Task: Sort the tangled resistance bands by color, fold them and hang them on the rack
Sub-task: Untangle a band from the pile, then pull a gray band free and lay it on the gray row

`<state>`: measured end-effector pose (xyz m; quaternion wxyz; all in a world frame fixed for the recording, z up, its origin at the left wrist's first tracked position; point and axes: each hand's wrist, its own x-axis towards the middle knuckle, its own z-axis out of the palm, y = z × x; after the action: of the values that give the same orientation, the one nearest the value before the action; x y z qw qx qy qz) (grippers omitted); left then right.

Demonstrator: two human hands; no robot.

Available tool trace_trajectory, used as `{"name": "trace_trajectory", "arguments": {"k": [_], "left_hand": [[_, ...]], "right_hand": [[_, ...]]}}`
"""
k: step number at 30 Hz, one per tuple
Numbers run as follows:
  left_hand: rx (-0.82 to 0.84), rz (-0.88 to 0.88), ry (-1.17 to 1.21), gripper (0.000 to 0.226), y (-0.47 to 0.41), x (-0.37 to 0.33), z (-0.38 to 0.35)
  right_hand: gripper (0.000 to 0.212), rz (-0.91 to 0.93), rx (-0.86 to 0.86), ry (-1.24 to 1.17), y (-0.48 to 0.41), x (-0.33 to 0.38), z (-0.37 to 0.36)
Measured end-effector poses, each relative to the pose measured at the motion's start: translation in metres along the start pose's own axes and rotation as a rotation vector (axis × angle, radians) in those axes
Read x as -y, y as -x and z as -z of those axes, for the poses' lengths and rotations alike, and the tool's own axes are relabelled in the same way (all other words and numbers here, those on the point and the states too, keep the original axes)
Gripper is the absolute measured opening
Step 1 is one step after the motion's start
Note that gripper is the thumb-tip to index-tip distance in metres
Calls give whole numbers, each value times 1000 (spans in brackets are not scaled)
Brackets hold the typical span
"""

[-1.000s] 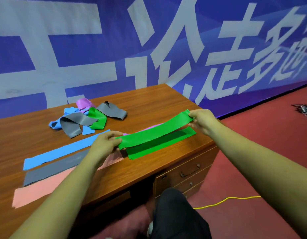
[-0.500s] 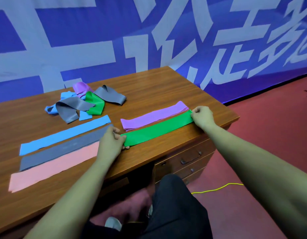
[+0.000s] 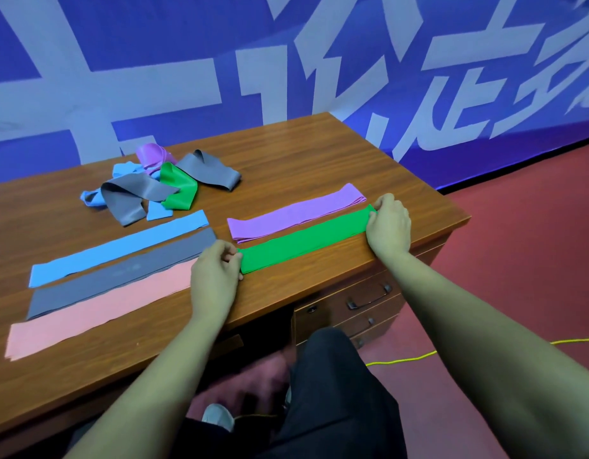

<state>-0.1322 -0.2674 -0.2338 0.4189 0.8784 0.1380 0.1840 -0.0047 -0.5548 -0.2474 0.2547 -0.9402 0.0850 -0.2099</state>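
Five colours are laid out flat on the brown wooden desk [image 3: 286,154], the left hand [image 3: 215,273] and right hand [image 3: 387,226] each pinching an end of the flat green rubber band [image 3: 303,241] at frame centre, while the tangled heap of bands [image 3: 154,187] at upper left and all hanging remain undone.

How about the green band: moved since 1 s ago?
Yes: the green band came down flat onto the desk, beside the purple band.
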Motion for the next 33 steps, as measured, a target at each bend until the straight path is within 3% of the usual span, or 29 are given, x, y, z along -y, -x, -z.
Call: {"name": "trace_trajectory", "arguments": {"k": [4, 7, 10, 13, 20, 25, 29, 33], "left_hand": [[-59, -125, -65, 5, 2, 3, 1], [-47, -331, -126, 13, 4, 7, -2], [87, -501, -324, 24, 1, 14, -10], [168, -466, -413, 26, -2, 16, -12], [278, -565, -480, 29, -9, 23, 0], [414, -551, -323, 16, -54, 6, 29], [289, -501, -349, 9, -123, -3, 58], [136, -349, -432, 18, -188, 14, 67]], "right_hand": [[16, 19, -42, -3, 4, 1, 2], [20, 238, -83, 95, 15, 11, 3], [26, 575, 110, -20, 46, 43, -2], [31, 695, 286, -52, 74, 63, -10], [32, 675, 348, -14, 78, 66, -8], [24, 619, 349, 56, 44, 122, -7], [19, 534, 425, -41, 9, 179, -24], [22, 408, 511, -118, -20, 218, -65]]}}
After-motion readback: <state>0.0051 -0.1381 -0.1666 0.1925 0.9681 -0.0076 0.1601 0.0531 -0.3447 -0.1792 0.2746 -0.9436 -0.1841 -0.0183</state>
